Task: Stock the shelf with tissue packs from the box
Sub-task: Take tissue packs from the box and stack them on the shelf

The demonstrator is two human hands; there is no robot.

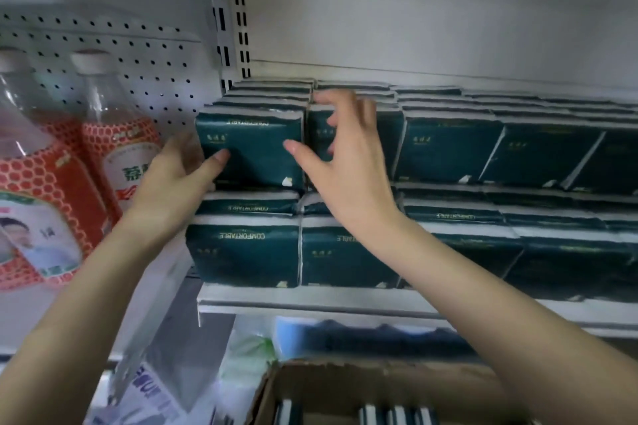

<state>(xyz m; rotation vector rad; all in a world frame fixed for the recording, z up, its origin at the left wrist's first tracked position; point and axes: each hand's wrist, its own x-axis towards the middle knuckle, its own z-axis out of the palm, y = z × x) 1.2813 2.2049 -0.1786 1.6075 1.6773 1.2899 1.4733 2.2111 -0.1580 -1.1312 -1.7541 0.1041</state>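
Dark green tissue packs stand in two tiers on the white shelf [310, 302]. The top-left front tissue pack [252, 145] sits between my hands. My left hand [176, 176] grips its left edge, thumb on the front face, fingers hidden behind the side. My right hand [348, 162] is spread open; its thumb touches the pack's right front, and its fingers reach over the top of the neighbouring pack [390, 134]. The cardboard box [345, 386] is open at the bottom, with several packs [393, 416] standing inside.
Large bottles with red labels [117, 148] stand on the left in front of a white pegboard [138, 55]. A slotted shelf upright [238, 10] divides the bays. Plastic-wrapped goods [248, 348] lie on the shelf below. More green packs [538, 155] fill the row to the right.
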